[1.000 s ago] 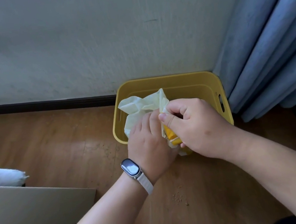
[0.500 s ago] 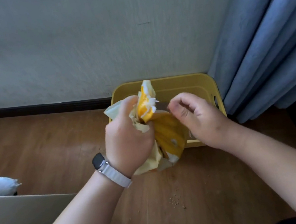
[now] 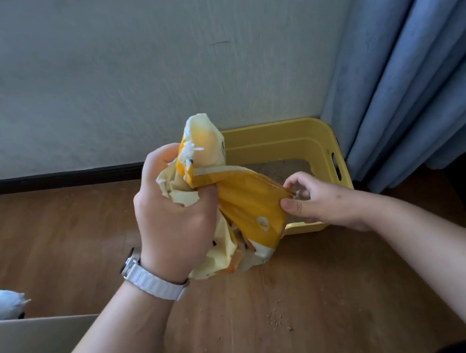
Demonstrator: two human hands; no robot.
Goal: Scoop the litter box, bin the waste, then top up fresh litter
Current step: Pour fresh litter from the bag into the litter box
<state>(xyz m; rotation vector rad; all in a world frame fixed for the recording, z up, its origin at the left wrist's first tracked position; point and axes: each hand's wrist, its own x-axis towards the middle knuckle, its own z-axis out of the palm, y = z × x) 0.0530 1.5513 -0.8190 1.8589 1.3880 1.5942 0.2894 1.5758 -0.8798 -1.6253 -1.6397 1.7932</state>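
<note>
Bag of litter (image 3: pixel 249 204) gripped by left hand (image 3: pixel 172 224); right hand (image 3: pixel 322 203) pinches its edge.

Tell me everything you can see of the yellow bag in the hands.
The bag is orange-yellow and cream, apparently woven plastic, with frayed white threads at its upper edge. It is crumpled and held in front of the yellow litter box. The left hand grips its bunched top; the right hand pinches a stretched edge. Its lower end hangs near the wooden floor.
</note>
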